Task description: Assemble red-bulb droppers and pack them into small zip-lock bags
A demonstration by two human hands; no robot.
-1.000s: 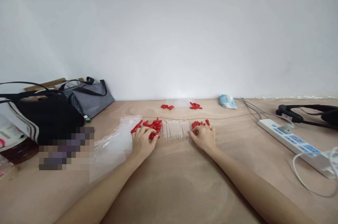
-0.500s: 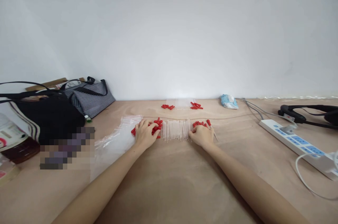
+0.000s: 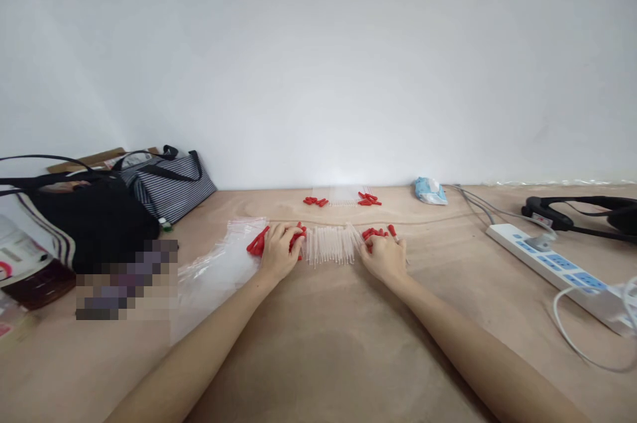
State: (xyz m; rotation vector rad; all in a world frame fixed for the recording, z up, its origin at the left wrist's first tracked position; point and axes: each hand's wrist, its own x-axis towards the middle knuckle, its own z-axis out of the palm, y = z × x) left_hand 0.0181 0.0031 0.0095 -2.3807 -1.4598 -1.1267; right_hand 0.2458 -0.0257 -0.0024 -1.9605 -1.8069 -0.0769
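A row of thin clear droppers (image 3: 331, 246) lies side by side across the table between my hands. Red rubber bulbs cap their ends at both sides. My left hand (image 3: 279, 250) is curled over the left cluster of red bulbs (image 3: 257, 242), thumb against the bulbs near the tubes. On the right, my right hand (image 3: 385, 255) has its fingers bent down at the right cluster of red bulbs (image 3: 374, 233), thumb side by the tube tips. One dropper with a red bulb (image 3: 391, 230) sticks out beyond that hand at a slant. My fingertips are partly hidden.
Clear zip bags (image 3: 219, 277) lie left of my left arm. By the wall is a smaller group of red-bulbed droppers (image 3: 343, 196). A blue packet (image 3: 430, 190), a white power strip (image 3: 562, 273) with cables and a black headset (image 3: 572, 214) are right; bags (image 3: 174, 184) stand left.
My left hand has shifted slightly right over the bulbs, uncovering more red bulbs on its left. My right hand has moved slightly right, and some tubes near it now slant.
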